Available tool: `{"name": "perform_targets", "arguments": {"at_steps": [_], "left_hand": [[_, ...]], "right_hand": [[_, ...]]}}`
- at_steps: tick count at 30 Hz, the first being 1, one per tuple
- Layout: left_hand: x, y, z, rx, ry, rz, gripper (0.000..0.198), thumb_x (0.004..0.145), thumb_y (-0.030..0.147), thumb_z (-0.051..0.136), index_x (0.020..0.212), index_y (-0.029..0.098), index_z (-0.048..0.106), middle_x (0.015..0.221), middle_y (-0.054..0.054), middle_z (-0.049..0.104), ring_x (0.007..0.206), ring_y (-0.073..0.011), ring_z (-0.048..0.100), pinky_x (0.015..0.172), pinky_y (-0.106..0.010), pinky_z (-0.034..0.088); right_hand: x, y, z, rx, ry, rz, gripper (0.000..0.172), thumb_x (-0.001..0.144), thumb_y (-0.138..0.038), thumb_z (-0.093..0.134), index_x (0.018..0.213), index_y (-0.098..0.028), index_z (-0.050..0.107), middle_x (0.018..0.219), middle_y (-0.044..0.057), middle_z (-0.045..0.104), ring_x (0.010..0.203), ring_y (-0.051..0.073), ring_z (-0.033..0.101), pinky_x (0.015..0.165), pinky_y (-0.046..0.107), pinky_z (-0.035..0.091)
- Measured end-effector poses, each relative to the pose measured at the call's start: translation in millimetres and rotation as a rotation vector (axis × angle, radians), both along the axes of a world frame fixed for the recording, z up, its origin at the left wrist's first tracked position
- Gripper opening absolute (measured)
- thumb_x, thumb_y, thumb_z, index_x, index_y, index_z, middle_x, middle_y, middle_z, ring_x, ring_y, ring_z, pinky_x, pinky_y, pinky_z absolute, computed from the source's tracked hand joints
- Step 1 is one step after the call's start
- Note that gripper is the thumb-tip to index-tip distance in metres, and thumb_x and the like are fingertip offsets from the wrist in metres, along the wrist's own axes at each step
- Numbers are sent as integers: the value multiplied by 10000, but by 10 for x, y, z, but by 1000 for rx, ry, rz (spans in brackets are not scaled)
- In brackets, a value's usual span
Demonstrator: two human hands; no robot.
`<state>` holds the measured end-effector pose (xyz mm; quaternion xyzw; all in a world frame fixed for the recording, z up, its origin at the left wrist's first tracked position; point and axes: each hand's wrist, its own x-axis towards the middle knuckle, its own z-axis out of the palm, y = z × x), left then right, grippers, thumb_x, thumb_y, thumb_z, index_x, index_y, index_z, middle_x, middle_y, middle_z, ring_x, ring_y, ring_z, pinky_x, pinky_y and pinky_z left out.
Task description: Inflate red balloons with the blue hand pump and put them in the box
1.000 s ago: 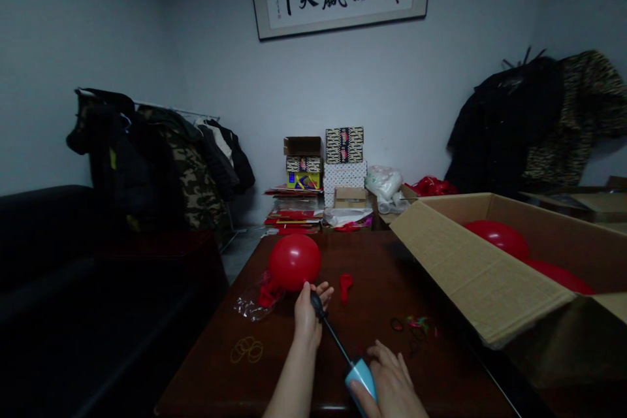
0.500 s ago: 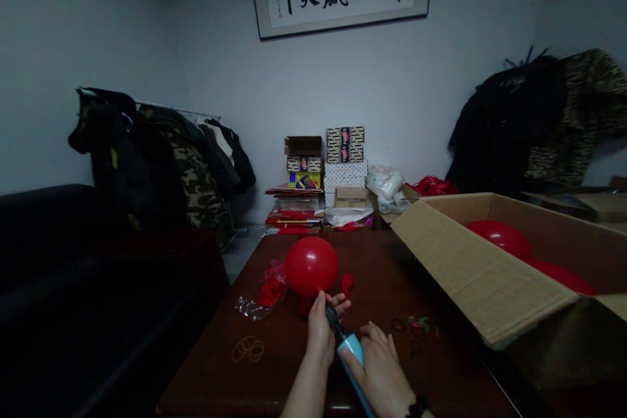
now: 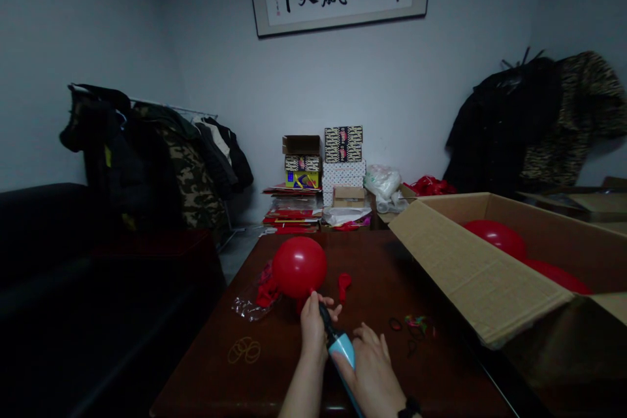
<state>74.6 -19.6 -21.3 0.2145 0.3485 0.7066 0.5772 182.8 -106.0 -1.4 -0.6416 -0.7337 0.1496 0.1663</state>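
An inflated red balloon (image 3: 299,266) rests at the fingertips of my left hand (image 3: 312,326), whose thumb and fingers are closed around its neck. My right hand (image 3: 369,366) grips a light blue hand pump (image 3: 343,348), the thumb lying over its body and the fingers partly stretched out. The pump's black tip lies against my left hand's fingers; whether it sits inside the balloon's neck is hidden. Just right of the balloon, a flat red balloon (image 3: 344,284) lies on the table. A clear bag with red balloons (image 3: 262,294) is partly behind the inflated one.
On the brown table (image 3: 206,379) are yellowish rubber bands (image 3: 243,350) at left and small coloured bands (image 3: 416,323) at right. A large open cardboard box (image 3: 482,274) holding red balloons stands along the right edge. Stacked boxes (image 3: 343,173) stand by the back wall.
Both hands, the pump and the inflated balloon have shifted slightly to the left. The balloon now covers more of the clear bag. Both hands keep their holds.
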Motion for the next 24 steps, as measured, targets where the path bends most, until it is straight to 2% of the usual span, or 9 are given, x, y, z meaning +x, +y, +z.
{"name": "perform_targets", "arguments": {"at_steps": [7,12,16,20,24], "left_hand": [[-197,141,69,30,-13,85,269,802,390,600,678,169,509,564,24,619,328,-63,466,793,-468,543],[-451,232,190,23,-17,162,216,837,285,552,663,170,497,572,-7,644,357,-77,499,823,-469,535],[-615,277,270,17,-42,202,210,867,234,497,666,174,490,560,-5,646,350,-73,490,817,-452,539],[-668,290,297,0,-54,215,215,878,218,481,668,173,491,562,-12,652,359,-79,508,797,-435,547],[-625,254,298,-37,-60,210,199,878,219,493,684,173,483,629,-45,687,443,-114,604,728,-366,556]], "right_hand": [[71,-96,-94,-9,12,58,514,890,-505,405,1120,-101,624,1297,172,528,1335,336,320,1104,561,157],[127,-211,-244,62,-38,52,487,837,-513,506,1043,-98,656,1285,192,542,1321,362,339,1096,572,172],[180,-251,-376,85,-48,65,484,802,-555,545,1010,-137,672,1275,169,561,1313,357,357,1092,580,184],[231,-260,-463,113,-24,67,515,804,-624,511,974,-170,684,1252,140,587,1299,346,384,1089,571,210],[245,-282,-480,147,-42,87,476,845,-591,483,943,-172,686,1256,137,587,1293,341,393,1085,552,236]]}}
